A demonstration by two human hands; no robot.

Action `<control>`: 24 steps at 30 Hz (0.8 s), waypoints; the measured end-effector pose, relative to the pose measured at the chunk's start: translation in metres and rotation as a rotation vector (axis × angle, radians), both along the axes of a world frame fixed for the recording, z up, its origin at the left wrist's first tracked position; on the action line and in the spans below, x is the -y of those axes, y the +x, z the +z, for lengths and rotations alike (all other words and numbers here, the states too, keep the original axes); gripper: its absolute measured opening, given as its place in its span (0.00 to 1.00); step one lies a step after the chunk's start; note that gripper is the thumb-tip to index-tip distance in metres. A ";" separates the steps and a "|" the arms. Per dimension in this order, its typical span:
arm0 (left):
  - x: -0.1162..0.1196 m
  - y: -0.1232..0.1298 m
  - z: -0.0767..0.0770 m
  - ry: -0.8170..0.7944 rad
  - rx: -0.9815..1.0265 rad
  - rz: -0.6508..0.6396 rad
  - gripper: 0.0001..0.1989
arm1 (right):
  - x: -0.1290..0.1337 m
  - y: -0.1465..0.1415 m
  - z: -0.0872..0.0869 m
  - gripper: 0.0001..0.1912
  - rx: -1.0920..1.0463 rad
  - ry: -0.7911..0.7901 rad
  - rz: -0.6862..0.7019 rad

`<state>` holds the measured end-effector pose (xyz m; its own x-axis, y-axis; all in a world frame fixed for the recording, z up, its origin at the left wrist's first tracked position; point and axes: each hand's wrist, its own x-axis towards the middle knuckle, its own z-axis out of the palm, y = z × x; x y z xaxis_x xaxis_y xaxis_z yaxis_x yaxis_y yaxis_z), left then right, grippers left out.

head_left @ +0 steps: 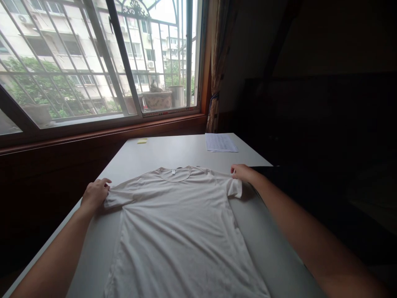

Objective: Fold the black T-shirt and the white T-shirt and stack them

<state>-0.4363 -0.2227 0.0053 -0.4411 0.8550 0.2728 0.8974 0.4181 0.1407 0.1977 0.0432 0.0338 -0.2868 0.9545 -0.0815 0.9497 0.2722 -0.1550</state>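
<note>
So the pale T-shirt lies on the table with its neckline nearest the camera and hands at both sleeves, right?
Not the neckline: the head view shows it at the far end of the pale T-shirt. The rest stands.

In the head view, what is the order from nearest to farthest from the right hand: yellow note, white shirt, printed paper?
1. White shirt: sleeve at right hand.
2. Printed paper: table's far end, right.
3. Yellow note: far end, left.
</note>
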 end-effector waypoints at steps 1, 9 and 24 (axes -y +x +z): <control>-0.001 0.004 0.001 0.012 -0.026 -0.024 0.17 | 0.002 -0.003 0.002 0.11 0.008 0.029 0.000; -0.024 0.066 0.021 -0.018 -0.141 -0.296 0.14 | 0.014 -0.054 0.009 0.09 -0.040 0.186 0.095; -0.056 0.109 0.024 -0.107 -0.296 -0.284 0.12 | 0.035 -0.128 -0.027 0.10 -0.052 0.340 0.060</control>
